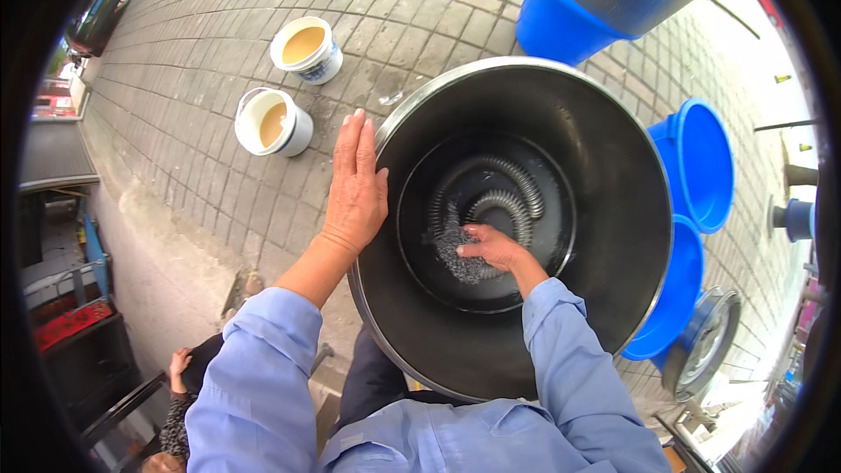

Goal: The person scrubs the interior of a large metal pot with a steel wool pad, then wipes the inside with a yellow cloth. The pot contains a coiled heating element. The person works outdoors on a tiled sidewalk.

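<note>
A large dark metal drum (611,144) stands open in front of me. My left hand (358,177) lies flat against the outer side of its rim, fingers extended, holding nothing. Deep inside the drum, my right hand (493,247) has its thumb and fingers on a tangled metal scouring pad (458,251), which is partly covered by the fingers. Beside the pad, a ribbed, coiled metal hose (519,177) curves over the drum's bottom, partly hidden behind my right hand.
Two white buckets (299,138) (333,66) with tan liquid stand on the paving at the upper left. Blue plastic tubs (552,20) (713,164) (683,289) stand beyond and right of the drum. Another person's hand (181,361) shows at the lower left.
</note>
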`<action>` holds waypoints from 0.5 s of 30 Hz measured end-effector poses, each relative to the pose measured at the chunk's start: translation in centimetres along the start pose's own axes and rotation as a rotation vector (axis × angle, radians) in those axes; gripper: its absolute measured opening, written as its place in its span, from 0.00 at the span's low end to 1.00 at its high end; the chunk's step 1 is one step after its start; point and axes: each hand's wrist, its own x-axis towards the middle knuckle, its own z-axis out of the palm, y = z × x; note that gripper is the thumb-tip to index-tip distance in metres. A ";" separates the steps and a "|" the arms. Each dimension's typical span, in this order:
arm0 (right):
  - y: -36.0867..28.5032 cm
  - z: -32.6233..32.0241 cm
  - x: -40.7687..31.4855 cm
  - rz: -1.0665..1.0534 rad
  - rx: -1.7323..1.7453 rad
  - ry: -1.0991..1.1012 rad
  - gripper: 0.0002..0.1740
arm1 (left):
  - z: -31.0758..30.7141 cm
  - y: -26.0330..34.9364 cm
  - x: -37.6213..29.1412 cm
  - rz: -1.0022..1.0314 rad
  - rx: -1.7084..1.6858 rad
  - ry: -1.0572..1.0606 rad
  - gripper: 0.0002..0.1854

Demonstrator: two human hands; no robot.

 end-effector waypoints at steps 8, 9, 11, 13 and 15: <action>-3.7 -5.5 -10.8 0.073 -0.815 0.687 0.20 | -0.4 -0.4 -0.3 -0.031 0.026 0.039 0.41; -5.3 -6.5 -12.1 0.121 -0.847 0.752 0.20 | -0.6 0.0 -0.7 -0.061 0.008 0.034 0.42; -9.1 -8.6 -14.7 -0.096 -0.612 0.870 0.19 | -1.0 0.6 -1.9 -0.131 -0.023 0.040 0.43; -13.0 -11.2 -16.7 -0.450 -0.627 1.013 0.14 | -1.6 1.2 -3.7 -0.146 -0.048 0.021 0.45; -16.5 -14.0 -17.3 -0.573 -0.720 1.224 0.16 | -1.8 1.7 -5.2 -0.155 -0.016 0.009 0.45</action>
